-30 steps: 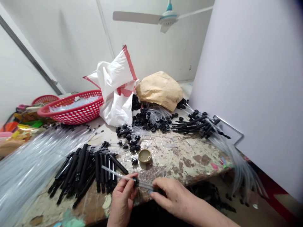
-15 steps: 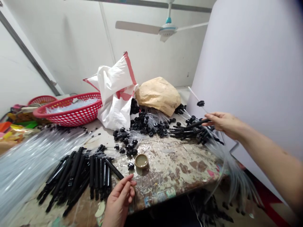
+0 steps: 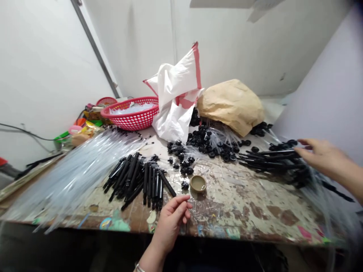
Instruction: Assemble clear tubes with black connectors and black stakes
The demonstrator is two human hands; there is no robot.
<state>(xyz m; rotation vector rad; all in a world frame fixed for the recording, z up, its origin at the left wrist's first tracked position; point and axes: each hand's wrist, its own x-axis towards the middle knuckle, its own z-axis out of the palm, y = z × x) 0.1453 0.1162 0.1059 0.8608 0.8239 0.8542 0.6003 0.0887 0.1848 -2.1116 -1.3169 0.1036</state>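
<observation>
My left hand (image 3: 173, 218) hovers at the table's front edge with its fingers curled and thumb close to the forefinger; nothing shows in it. Just beyond its fingertips are a small round dish (image 3: 198, 184) of cloudy liquid and a single black plastic fitting (image 3: 185, 185). Beside it on the left lie black tubes (image 3: 153, 185) in a bundle. Over at the right, my right hand (image 3: 326, 156) has its thumb and fingers apart, at the end of a pile of black tubes (image 3: 266, 160) with clear thin hoses (image 3: 320, 204) trailing off the table edge.
Long clear hoses (image 3: 85, 170) spread over the left of the worn table (image 3: 227, 211). Behind stand a red basket (image 3: 130, 120), a white sack (image 3: 176, 90) and a brown paper bag (image 3: 232, 105). Black knobs with clear tubes (image 3: 201, 139) are heaped before the bags.
My right hand has lowered the black tube with its clear hose and knob onto the right pile and loosened its fingers. The view has turned left; my left hand keeps its curled pose.
</observation>
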